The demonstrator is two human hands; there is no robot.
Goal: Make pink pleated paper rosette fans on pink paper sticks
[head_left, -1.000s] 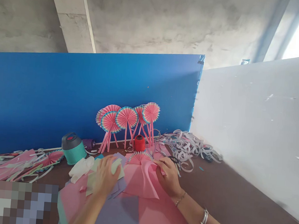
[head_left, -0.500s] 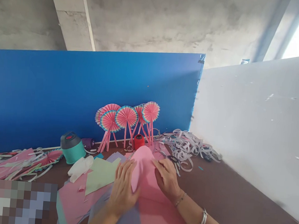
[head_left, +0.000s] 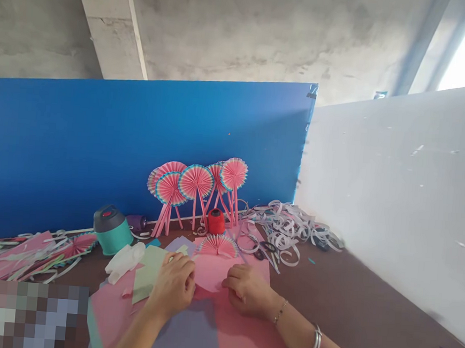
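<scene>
A pink sheet of paper (head_left: 210, 273) spans the space between my hands, lying nearly flat above other sheets. My left hand (head_left: 174, 283) has its fingers curled at the sheet's left edge. At the right edge my right hand (head_left: 245, 290) pinches the paper between thumb and fingers. Just beyond it lies a half-round pleated pink paper fan (head_left: 218, 244) with a coloured rim. Under my hands are a purple sheet (head_left: 190, 331) and larger pink sheets (head_left: 252, 336). A pale green sheet (head_left: 146, 272) lies left of my left hand.
Several round pleated fans on sticks (head_left: 196, 182) lean against the blue panel (head_left: 98, 142). A red object (head_left: 216, 222) and a teal, grey-topped container (head_left: 113, 231) stand before it. Curled paper strips (head_left: 288, 229) pile up at right, scissors (head_left: 265, 247) beside them. White crumpled material (head_left: 124, 262) lies left.
The pink sheet, bent upright half a second ago, is now lowered and flatter, uncovering the half-round fan. My left hand has shifted left and curled; my right hand has moved slightly nearer me.
</scene>
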